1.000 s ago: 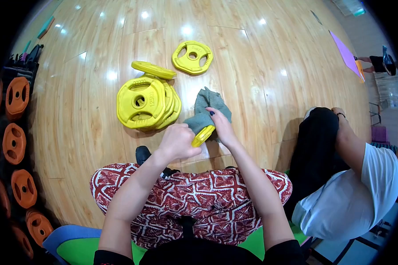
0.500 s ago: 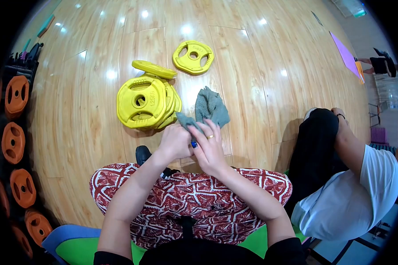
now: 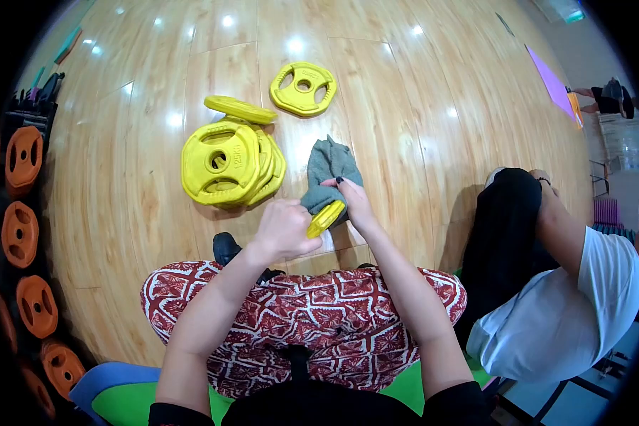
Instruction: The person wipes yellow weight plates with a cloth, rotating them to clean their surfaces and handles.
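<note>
My left hand is closed round a yellow weight plate, which is tilted nearly edge-on and partly hidden by the hand and cloth. A grey-green cloth lies bunched over the plate's far side. My right hand pinches that cloth, fingers on top beside the plate's edge. Left of the cloth stands a stack of yellow weight plates, the top one marked 1.25KG. Another yellow plate leans against the back of the stack. One more yellow plate lies flat on the floor farther off.
Orange weight plates hang on a rack along the left. A person in a white top sits close on my right. My patterned trousers are in front of me on a green mat. A purple mat lies far right.
The yellow plate, hidden before, now shows between my hands. My right hand has moved right and turned, taking the cloth's near part along the plate.
</note>
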A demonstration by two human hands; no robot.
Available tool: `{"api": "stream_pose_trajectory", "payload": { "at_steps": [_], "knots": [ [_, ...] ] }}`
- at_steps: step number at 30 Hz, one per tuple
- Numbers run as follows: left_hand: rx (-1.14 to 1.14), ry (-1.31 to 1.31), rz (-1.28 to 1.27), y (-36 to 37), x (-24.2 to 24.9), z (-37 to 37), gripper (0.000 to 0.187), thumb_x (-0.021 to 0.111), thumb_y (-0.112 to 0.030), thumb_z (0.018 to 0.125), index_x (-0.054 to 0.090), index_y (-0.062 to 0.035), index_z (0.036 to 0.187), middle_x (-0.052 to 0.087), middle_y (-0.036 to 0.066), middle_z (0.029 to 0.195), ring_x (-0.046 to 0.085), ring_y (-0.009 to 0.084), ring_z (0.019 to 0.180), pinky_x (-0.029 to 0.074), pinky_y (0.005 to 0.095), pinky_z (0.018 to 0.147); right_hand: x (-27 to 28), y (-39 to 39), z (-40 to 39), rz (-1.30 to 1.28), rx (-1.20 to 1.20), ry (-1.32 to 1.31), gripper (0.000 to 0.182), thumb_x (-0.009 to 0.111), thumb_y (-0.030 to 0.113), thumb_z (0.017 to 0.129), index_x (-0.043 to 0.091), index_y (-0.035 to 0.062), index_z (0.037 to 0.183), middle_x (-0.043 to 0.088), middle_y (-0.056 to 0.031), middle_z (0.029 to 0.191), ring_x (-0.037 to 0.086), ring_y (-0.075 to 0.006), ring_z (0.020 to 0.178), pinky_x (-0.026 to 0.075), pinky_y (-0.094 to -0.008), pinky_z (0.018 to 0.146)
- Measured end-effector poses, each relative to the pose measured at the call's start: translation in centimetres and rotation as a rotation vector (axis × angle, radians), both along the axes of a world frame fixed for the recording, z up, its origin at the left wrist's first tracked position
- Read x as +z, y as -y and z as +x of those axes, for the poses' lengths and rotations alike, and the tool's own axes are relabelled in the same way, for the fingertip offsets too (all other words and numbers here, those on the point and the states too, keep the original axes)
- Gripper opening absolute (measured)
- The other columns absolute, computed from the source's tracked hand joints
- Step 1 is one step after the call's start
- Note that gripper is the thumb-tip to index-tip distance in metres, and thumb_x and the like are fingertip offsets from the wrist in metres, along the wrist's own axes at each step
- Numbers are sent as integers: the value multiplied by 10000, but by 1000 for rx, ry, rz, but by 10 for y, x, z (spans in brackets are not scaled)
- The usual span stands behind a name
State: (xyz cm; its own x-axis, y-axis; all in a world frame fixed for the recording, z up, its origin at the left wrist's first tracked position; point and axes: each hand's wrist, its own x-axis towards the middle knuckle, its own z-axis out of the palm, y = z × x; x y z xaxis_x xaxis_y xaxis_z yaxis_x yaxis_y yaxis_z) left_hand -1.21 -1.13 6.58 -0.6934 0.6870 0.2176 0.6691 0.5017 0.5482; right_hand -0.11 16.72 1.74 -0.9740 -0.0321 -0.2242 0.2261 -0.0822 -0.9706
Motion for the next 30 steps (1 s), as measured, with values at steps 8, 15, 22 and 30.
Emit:
{"api": "stream_pose_trajectory", "payload": {
  "at_steps": [8,15,22,30],
  "knots": [
    [42,31,-30,6,3,-4,270,599,-289,474,534,-28,466,508,109,505,520,267,540,426,360,526,-12,11,1,21,-138,86,341,310,227,882,546,3,987,545,-81,991,475,-143,944,332,-261,864],
    [50,98,-89,7,3,-5,263,611,-283,498,538,-31,495,544,124,571,532,300,554,431,384,534,44,46,17,645,-40,-401,255,375,95,787,548,42,967,501,-125,977,412,-276,1003,277,-379,911],
    [134,166,40,2,-2,-2,203,612,-232,559,556,-38,584,561,140,578,560,326,605,444,400,544,63,52,22,800,56,-478,214,466,135,771,577,103,951,531,-81,978,405,-259,997,233,-413,909],
    [16,22,0,2,1,-3,277,602,-280,483,529,-14,465,526,118,515,520,276,527,434,369,518,25,23,2,301,-60,-233,241,382,109,822,590,6,884,577,-101,853,526,-214,832,386,-286,775]
  ]
}}
